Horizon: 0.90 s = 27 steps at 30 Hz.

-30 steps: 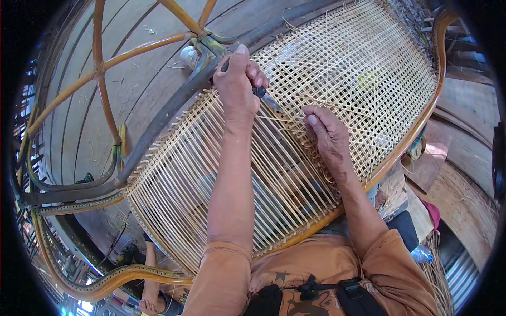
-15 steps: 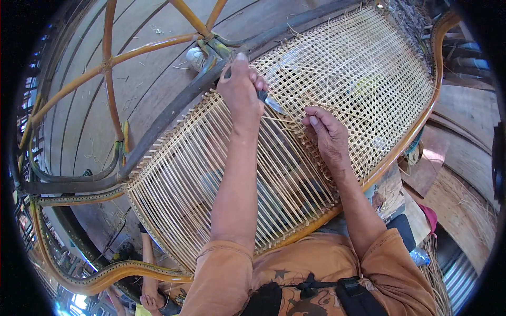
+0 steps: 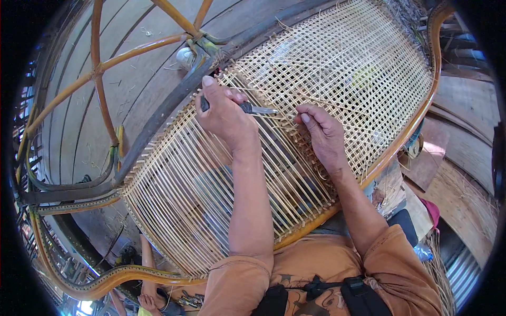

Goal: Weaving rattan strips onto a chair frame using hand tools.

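In the head view, the cane panel [image 3: 321, 50] lies in front of you, running from near left to far right within a glossy brown frame [image 3: 405, 140]. Treat the panel as light and springy; its single strands [image 3: 168, 184] are likely thin, fairly stiff and liable to split if bent sharply. Take hold of a strand close to the weave, between thumb and fingertip, and bear on the frame rather than on the mesh. Treat the knife [image 3: 263, 110] as light and rigid; grip it by the dark handle [image 3: 246, 107] only, since the blade is probably sharp. The panel is pale straw in colour: its right part is a lattice [image 3: 363, 63] with small openings, its left part shows roughly parallel strands with gaps between, and short ends project along the far left edge. The blade is narrow and grey, its tip pointing right, near your right hand [image 3: 324, 134]. Your left hand [image 3: 227, 113] has its fingers wrapped around the handle. On your right hand, thumb and forefinger lie close together beside the lattice's left border; whether they clamp a strand, you cannot tell.
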Tool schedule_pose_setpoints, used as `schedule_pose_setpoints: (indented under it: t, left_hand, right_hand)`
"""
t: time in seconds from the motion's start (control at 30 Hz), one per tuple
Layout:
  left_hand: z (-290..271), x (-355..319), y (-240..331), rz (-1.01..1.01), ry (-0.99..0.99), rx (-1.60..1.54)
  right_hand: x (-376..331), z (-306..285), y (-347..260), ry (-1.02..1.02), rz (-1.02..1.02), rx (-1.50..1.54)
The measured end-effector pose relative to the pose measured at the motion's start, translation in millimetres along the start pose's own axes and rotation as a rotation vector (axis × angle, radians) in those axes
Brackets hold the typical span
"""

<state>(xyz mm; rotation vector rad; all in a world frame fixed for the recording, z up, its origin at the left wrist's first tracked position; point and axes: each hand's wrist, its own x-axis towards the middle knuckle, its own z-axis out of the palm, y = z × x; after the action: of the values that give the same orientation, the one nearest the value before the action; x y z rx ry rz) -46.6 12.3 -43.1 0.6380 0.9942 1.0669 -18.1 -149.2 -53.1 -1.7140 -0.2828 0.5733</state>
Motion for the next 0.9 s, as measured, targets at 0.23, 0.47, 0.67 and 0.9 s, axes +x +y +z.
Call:
schedule_pose_setpoints:
  t: [0.23,0.47,0.67,0.9]
  left_hand:
    - [0,-20,-5,0.12,0.043,0.053]
    - [3,9,-4,-0.109,-0.125,0.006]
    - [13,40,-11,-0.34,-0.344,0.075]
    - [18,54,-21,-0.439,-0.502,0.023]
  right_hand:
    - [1,-3,-1,-0.026,-0.036,-0.12]
    - [1,2,-2,0.029,0.076,0.02]
    - [4,2,-10,-0.071,-0.018,-0.286]
    - [12,20,-31,-0.057,-0.027,-0.717]
